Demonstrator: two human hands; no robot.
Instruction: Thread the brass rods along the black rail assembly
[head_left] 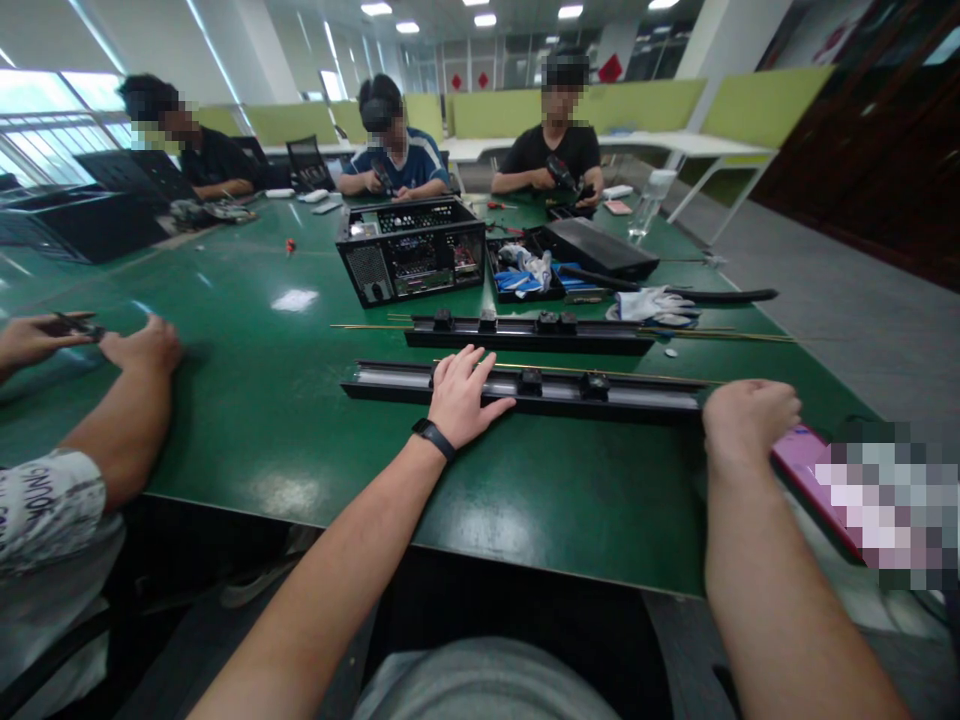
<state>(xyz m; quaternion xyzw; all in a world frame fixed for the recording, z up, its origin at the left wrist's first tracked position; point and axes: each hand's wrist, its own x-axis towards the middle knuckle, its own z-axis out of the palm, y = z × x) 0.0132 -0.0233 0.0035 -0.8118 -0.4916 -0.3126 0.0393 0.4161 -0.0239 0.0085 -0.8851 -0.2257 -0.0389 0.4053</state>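
Note:
A long black rail (645, 405) with a pale channel lies across the green table in front of me. Small black blocks (595, 385) sit along its top. My left hand (466, 398) rests on the rail left of its middle, fingers spread and thumb out. At the rail's right end my right hand (750, 415) is closed in a fist; its fingers hide whatever may be inside. A thin brass-coloured rod (637, 374) runs along the rail's far edge up to that fist. Behind lies a second black rail (525, 338) with similar blocks and thin rods.
An open computer case (420, 255) and a tray with blue-white gloves (525, 275) stand farther back. More gloves (652, 305) lie by a black tube (727, 296). A pink object (806, 460) is at right. A co-worker's hands (142, 345) work at left; several people sit opposite.

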